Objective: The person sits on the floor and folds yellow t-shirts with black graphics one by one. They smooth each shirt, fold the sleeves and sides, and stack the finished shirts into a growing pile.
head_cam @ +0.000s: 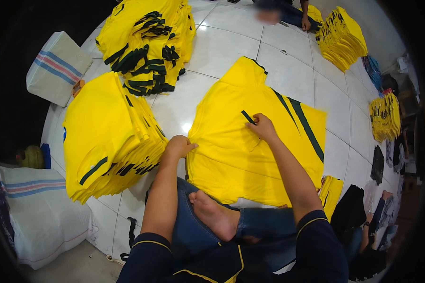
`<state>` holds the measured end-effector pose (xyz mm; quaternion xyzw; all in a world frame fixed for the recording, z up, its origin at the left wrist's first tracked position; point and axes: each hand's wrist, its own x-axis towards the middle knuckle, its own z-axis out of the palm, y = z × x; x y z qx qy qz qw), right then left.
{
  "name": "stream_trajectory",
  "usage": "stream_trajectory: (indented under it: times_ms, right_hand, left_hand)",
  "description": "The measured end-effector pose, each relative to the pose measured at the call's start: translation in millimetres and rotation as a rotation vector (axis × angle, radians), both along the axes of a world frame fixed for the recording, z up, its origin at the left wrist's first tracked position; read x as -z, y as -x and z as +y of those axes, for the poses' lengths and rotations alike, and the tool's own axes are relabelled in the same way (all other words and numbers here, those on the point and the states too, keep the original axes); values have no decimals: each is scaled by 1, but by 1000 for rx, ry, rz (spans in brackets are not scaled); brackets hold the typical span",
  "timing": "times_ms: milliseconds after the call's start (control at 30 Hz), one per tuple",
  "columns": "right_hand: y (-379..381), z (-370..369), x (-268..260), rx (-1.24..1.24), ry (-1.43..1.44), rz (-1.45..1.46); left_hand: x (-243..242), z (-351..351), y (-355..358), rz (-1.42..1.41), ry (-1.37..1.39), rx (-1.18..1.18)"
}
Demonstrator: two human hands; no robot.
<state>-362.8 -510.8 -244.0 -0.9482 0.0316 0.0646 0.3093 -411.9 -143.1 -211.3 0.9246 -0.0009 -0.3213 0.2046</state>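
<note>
A yellow shirt (230, 106) with dark green stripes lies spread on the tiled floor before my crossed legs. My left hand (180, 146) is at the shirt's left edge, thumb and fingertips against the cloth; whether it pinches the cloth is unclear. Over the middle of the shirt, my right hand (264, 126) touches the fabric at the lower end of a short dark green strip (248, 117), perhaps the shirt's sleeve trim. Close to my left hand stands a tall stack of folded yellow shirts (99, 116).
More yellow shirts (147, 46) are piled at the upper left, beside a striped white package (58, 67). A large woven sack (46, 212) stands lower left. Folded yellow stacks (341, 39) are on the right. One person sits at the top; another person's arm shows at the lower right.
</note>
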Motion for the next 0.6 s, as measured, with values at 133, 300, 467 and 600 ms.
stream_trajectory:
  times_ms: [133,300,467,600]
  right_hand:
    - [-37,22,-11,-228,103,353]
    - [-57,29,-36,-275,-116,238]
    - [-74,26,-25,-255,29,115]
    - [-77,29,-34,-41,173,352]
  left_hand:
    - [11,8,4,26,153,-67]
    - [23,11,-3,110,-78,83]
    - [22,1,-2,88,-150,25]
    - [-25,-12,0,-75,-202,-16]
